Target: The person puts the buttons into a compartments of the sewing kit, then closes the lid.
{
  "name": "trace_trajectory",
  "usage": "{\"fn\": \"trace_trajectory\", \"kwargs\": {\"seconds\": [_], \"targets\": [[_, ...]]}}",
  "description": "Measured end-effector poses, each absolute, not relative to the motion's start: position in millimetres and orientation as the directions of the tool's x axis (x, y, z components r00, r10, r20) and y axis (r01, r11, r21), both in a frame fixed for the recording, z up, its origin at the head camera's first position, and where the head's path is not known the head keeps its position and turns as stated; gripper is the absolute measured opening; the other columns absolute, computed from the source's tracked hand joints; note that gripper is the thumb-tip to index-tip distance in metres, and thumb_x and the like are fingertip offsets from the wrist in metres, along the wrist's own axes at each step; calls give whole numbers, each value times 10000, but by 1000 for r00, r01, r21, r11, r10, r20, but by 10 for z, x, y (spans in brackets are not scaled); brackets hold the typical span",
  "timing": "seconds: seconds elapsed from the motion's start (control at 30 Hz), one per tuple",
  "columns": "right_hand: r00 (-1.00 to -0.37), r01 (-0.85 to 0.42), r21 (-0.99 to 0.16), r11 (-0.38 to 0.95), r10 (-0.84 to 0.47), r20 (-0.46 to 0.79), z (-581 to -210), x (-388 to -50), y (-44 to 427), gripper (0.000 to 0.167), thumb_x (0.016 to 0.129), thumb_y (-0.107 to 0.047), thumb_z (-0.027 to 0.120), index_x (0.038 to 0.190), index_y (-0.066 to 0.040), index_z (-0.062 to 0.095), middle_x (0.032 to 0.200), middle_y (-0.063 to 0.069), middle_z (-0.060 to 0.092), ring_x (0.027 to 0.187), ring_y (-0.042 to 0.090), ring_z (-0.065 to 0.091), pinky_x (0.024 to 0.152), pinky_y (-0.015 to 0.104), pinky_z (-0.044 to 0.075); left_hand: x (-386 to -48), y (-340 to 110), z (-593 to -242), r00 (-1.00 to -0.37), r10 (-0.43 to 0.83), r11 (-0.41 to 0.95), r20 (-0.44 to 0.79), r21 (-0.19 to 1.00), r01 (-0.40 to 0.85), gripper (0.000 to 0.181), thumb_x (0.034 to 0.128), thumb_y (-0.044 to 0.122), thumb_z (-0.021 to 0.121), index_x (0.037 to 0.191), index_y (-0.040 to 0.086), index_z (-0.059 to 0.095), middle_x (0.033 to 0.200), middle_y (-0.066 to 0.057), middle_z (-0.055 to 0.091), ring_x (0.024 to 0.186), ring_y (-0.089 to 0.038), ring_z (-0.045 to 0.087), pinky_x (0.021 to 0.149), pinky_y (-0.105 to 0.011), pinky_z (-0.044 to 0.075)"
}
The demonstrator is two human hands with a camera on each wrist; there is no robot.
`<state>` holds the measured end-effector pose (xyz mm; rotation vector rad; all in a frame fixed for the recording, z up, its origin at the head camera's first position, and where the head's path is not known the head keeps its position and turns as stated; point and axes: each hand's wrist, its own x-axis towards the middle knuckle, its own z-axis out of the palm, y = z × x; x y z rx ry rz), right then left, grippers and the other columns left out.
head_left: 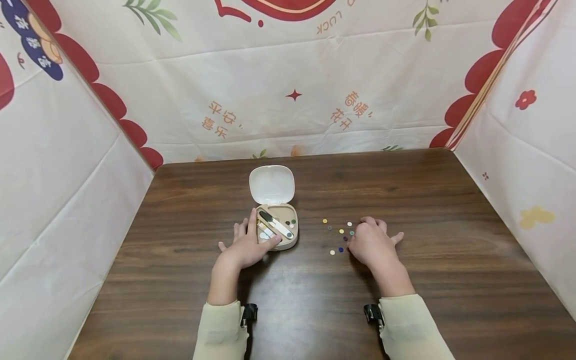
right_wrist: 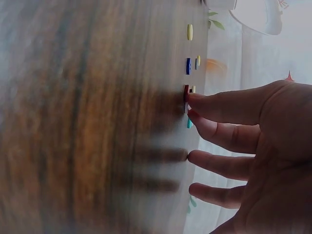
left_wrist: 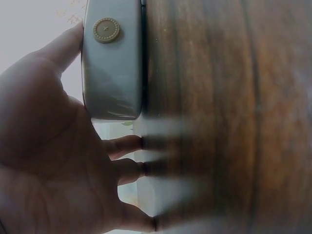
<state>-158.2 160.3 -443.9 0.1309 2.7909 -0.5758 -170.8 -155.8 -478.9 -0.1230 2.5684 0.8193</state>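
Item: left hand [head_left: 243, 249], bare. Fingers extended and spread; forefinger along the near-left side of the case, thumb laid across its front edge, other fingertips down on the table. Risk: uneven pressure at that corner could skid or tip the case.

Item: beige, rounded-square, plastic-looking case [head_left: 291, 243], lying beside the left hand on a dark brown, wood-grained table [head_left: 310, 305]. White, rounded lid [head_left: 272, 185] raised at the back; a knock could drop it onto the fingers or contents.

Item: slim tool with dark tip and white body [head_left: 279, 226], set diagonally across the case. Risk: the thumb beside it could nudge it out of place.

Item: small, round, green button [head_left: 293, 221], with others, in the case's right part; a jolt could scatter them.

Item: loose round buttons, well apart from the case, among them a flat yellow one [head_left: 325, 221], a cream one [head_left: 332, 252] and a dark blue one [head_left: 341, 249]. Being thin, they could slide when brushed.

Item: right hand [head_left: 372, 244], bare. Thumb and forefinger tips close together at a thin, dark red button [right_wrist: 186, 91]; whether they pinch it cannot be told. Risk: a glancing touch could flick it into its neighbours.
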Motion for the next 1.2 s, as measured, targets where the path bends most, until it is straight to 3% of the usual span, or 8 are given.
{"fn": "trace_trajectory", "kwargs": {"seconds": [0.23,0.5,0.77,1.2], "targets": [[-963,139,-365,921,40,-267,-4465,-1585,1595,149,928,-153,676,828,-99,772,1599,233,455,1548,547,239,1099,944,-33,-1694,-1543,-4740,-895,46,829,-445,517,-214,1152,908,864,526,1693,387,-168,1820,-94,15,1685,-353,-85,1191,-852,-90],[-970,117,-346,931,32,-240,-4444,-1626,1583,122,889,-102,669,827,-94,773,1600,252,450,1552,544,229,1086,953,-32,-1682,-1557,-4733,-891,41,823,-452,521,-226,1186,879,901,518,1688,389,-182,1821,-90,-1,1684,-342,-95,1193,-849,-93],[-967,118,-338,934,31,-252,-4427,-1627,1597,165,875,-89,641,949,-40,781,1597,282,439,1534,564,248,1080,961,10,-1684,-1536,-4736,-915,49,820,-401,538,-192,1213,839,953,494,1703,380,-135,1816,-129,44,1683,-391,-45,1168,-877,-85],[-963,118,-352,929,21,-268,-4372,-1629,1573,226,950,-116,598,1026,-32,793,1579,257,465,1546,543,251,1090,955,10,-1715,-1557,-4734,-890,49,838,-454,503,-210,1214,853,934,507,1688,386,-183,1820,-91,-1,1684,-339,-93,1189,-857,-78]]}}
